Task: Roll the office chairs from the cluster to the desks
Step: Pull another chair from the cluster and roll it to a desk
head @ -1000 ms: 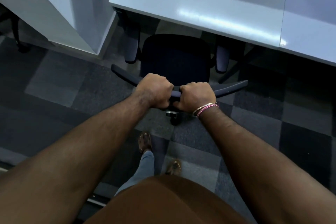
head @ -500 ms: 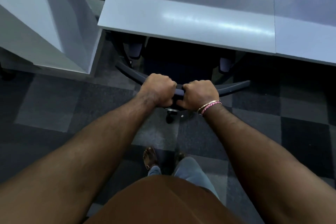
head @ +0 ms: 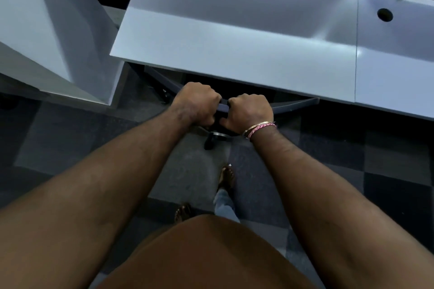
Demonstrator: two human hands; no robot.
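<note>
Chair now pushed under the desk, seat out of sight.

A second ago the seat and armrests showed in front of the desk [head: 234,54]; now only the chair [head: 293,103]'s curved dark backrest rim and one caster peek out below the desk's front edge, so this chair looks parked. The left hand [head: 198,104] and right hand [head: 249,112] both wrap tightly round the rim's middle. The desk is smooth, glossy and white; the carpet [head: 70,138] beneath is checkered grey.
</note>
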